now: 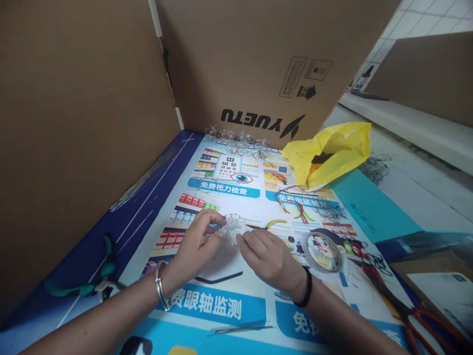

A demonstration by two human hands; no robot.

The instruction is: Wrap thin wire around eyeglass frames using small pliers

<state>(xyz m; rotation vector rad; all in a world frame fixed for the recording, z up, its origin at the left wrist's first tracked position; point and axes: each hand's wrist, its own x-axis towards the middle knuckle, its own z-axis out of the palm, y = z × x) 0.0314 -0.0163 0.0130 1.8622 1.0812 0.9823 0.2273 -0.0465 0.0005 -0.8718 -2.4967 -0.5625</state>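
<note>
A small openwork piece of bent thin wire (232, 228) sits between my two hands, above the printed sheet. My left hand (201, 239) pinches its left side with thumb and fingers. From the other side, my right hand (268, 254) has its fingers closed at the lower right edge of the wire piece. Whether a separate strand lies in those right fingertips is too fine to make out. Just beyond the right knuckles lies a tool with a yellow handle (276, 223), partly hidden by the hand.
Green-handled pliers (105, 283) lie at left, red-handled scissors (410, 310) at right. A tape roll (325, 251), coloured cords (301, 209) and a yellow bag (332, 153) are on the right. Straight wires (242, 328) lie in front. Cardboard walls (240, 59) stand behind and left, with wire pieces (240, 138) along the back.
</note>
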